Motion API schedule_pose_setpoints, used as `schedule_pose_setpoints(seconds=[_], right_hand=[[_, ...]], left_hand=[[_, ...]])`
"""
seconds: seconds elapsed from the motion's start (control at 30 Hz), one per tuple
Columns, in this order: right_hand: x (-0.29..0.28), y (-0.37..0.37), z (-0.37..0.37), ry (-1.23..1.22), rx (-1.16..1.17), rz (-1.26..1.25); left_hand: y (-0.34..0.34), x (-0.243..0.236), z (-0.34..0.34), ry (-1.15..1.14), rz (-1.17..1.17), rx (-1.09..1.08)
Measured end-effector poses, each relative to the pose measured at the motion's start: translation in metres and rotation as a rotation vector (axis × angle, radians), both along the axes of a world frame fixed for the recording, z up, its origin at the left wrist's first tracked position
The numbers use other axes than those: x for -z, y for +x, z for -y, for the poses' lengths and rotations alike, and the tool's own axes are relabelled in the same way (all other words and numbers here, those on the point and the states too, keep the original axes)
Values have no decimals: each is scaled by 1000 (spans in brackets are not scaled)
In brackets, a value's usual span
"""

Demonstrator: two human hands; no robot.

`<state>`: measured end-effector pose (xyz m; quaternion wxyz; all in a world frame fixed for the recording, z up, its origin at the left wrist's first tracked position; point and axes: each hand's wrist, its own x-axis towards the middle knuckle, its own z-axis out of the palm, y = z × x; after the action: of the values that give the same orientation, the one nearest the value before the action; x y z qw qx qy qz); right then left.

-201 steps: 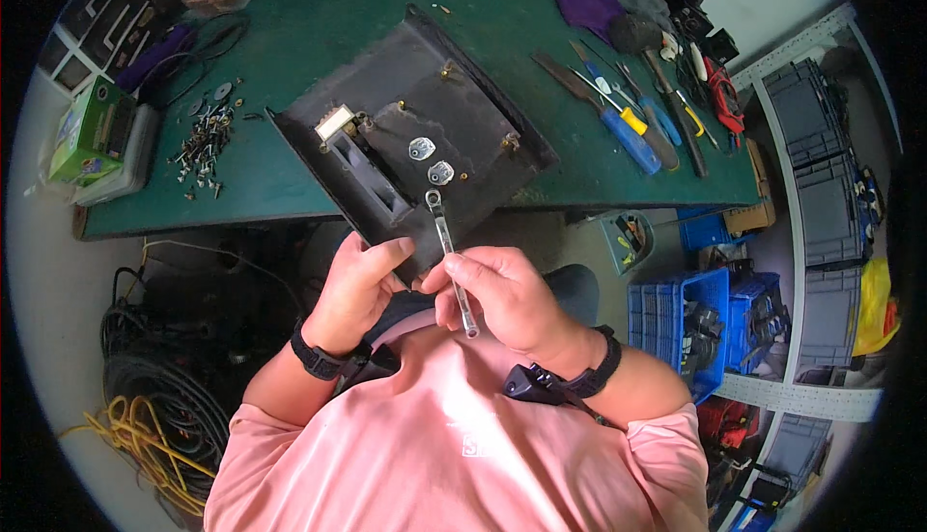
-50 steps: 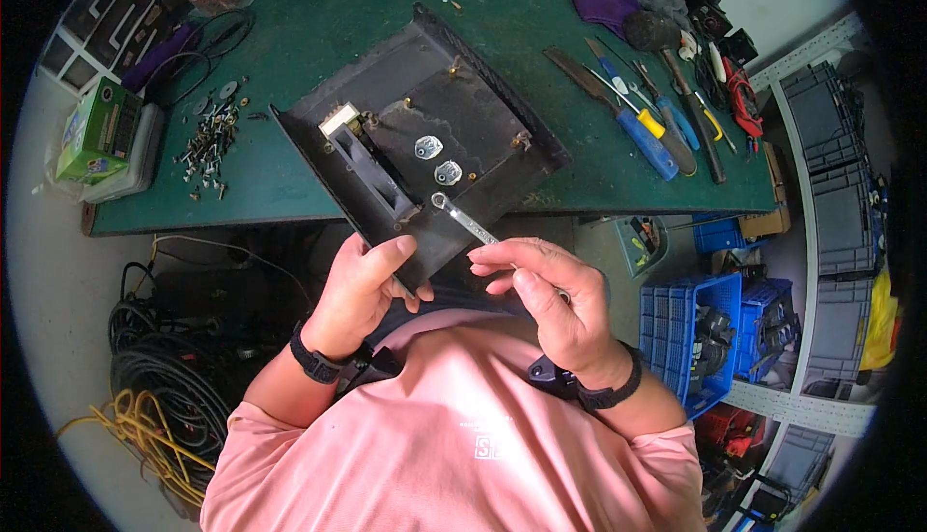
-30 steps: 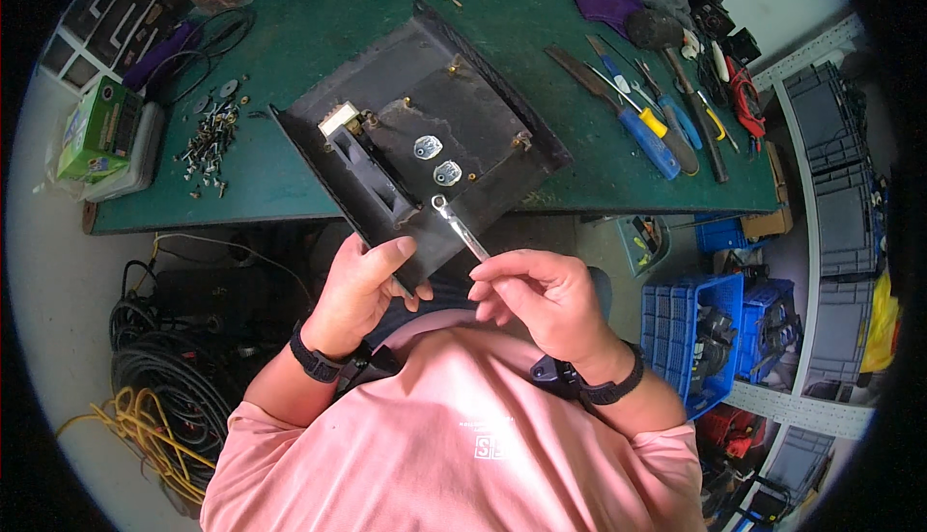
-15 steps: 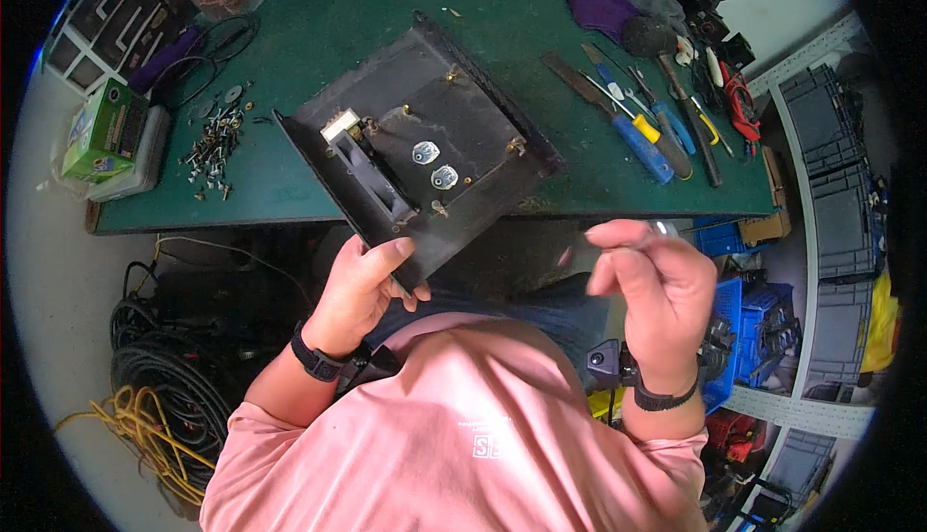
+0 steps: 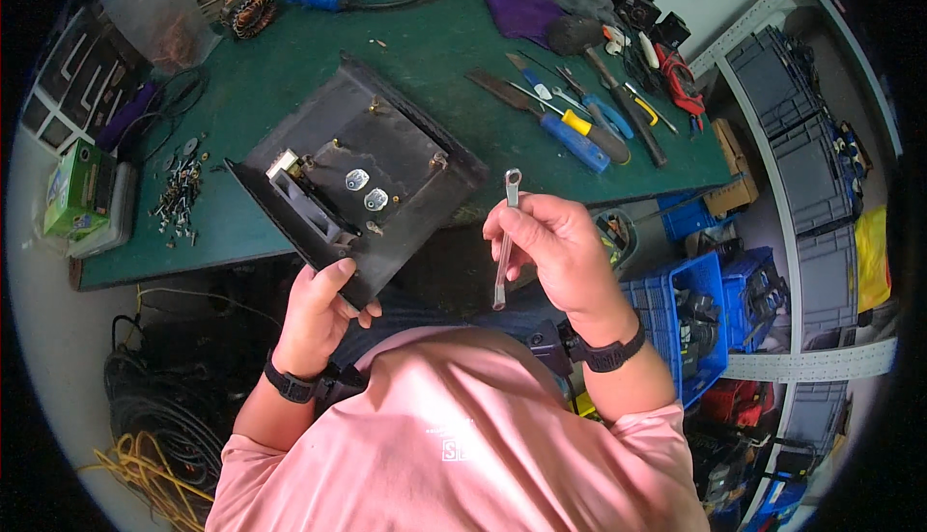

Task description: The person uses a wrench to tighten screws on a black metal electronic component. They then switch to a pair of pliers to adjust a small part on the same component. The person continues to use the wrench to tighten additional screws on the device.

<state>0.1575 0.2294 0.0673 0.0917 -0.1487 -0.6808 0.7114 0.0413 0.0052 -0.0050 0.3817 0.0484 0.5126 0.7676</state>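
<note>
I see the left hand pinching a flat black metal panel by its near corner over the green workbench, the right hand to its right closed round a silver ring spanner.

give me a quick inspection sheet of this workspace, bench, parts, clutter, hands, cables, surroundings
Surface: green bench, scuffed
Job's things: dark panel with two silver fittings, near corner past the bench edge; wrench apart from it
Clutter: loose screws and green box at left; hand tools at right
Hands: left hand grips panel corner; right hand holds wrench
Cables: black cable on bench, left; black coils and yellow cord lower left
Surroundings: blue crates and shelving at right
</note>
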Motion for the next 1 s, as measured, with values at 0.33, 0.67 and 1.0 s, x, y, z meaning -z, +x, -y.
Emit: schedule_pose_setpoints(seconds=[0.33,0.67,1.0], right_hand=[[1,-6,-12,-234,150,-66],[8,-4,-15,-418,233,-195],[10,-6,-12,-352,237,-194]], left_hand=[[-1,-3,1,-4,7,10],[-3,-3,3,29,3,44],[2,-3,19,32,23,164]])
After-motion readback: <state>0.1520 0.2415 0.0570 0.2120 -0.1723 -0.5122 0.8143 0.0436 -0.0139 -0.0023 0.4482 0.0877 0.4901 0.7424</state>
